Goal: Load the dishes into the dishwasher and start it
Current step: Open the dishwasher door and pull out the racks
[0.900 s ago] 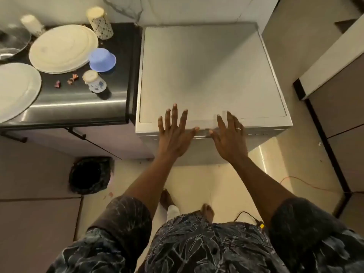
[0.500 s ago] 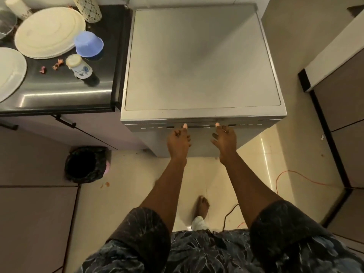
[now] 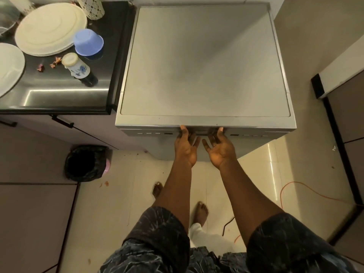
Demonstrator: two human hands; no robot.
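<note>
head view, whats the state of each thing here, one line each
dishwasher: door shut
left hand: palm up, fingertips at the door's top edge
right hand: the same, beside it
blue bowl: upside down on the counter
flowered cup: seemingly upside down
cream plates: stacked
bin: open, black liner

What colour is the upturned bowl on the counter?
Light blue bowl, clearest in the head view.

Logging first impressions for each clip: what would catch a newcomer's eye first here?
The big grey dishwasher fills the middle, its door closed. The left hand and right hand reach palms-up to its front top edge, fingers touching the lip. On the dark counter, upper left, sit plates and an upturned blue bowl.
</note>
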